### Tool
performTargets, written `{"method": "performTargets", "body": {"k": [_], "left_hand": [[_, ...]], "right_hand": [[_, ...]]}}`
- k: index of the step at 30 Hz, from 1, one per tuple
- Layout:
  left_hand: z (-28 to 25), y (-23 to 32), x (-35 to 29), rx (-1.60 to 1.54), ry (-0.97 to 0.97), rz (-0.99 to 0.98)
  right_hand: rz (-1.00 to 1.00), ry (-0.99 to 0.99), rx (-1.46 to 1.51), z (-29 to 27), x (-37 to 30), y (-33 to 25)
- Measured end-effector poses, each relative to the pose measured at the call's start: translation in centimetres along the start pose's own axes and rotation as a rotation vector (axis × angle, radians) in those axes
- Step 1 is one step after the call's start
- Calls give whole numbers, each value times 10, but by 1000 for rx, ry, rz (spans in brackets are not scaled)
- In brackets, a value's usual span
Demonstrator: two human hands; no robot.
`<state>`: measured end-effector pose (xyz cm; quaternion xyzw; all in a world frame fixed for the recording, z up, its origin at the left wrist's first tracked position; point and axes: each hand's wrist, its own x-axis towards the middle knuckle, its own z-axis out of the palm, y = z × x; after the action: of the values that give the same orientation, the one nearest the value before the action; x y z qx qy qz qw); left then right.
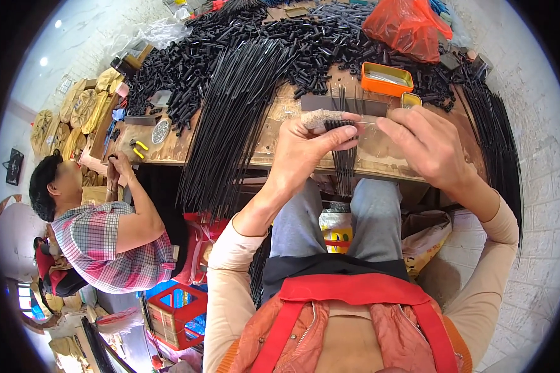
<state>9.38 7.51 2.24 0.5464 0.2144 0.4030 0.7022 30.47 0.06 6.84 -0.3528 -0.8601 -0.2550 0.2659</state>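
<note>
My left hand (308, 146) is closed over the table's front edge, a tan wrap around its index finger. Pinched between its thumb and fingers is a row of small black ribbed parts (337, 124). Thin black rods (343, 165) run up and down behind that hand; whether they join the held parts I cannot tell. Just right of it, my right hand (426, 140) is closed in a pinch. From its fingertips a thin, pale, wire-like piece (368, 120) reaches to my left fingertips. Behind both hands lies a dark flat bar (317, 103).
A heap of short black tubes (168, 81) covers the back of the wooden table (264, 146). A long bundle of black rods (221, 137) hangs over its front. An orange tin (387, 78) and a red bag (404, 28) stand beyond my right hand. A co-worker (112, 230) sits left.
</note>
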Motion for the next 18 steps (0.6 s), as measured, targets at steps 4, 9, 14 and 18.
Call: {"method": "performTargets", "body": {"k": [4, 9, 14, 18], "left_hand": [[0, -1, -1, -5, -6, -7], [3, -2, -1, -7, 25, 14], [5, -1, -1, 24, 12, -4], [3, 0, -2, -44, -39, -3]], "right_hand": [[-44, 19, 22, 2, 4, 4], [-67, 21, 1, 4, 6, 4], [-122, 17, -141, -2, 3, 0], [-31, -15, 54, 1, 5, 2]]}}
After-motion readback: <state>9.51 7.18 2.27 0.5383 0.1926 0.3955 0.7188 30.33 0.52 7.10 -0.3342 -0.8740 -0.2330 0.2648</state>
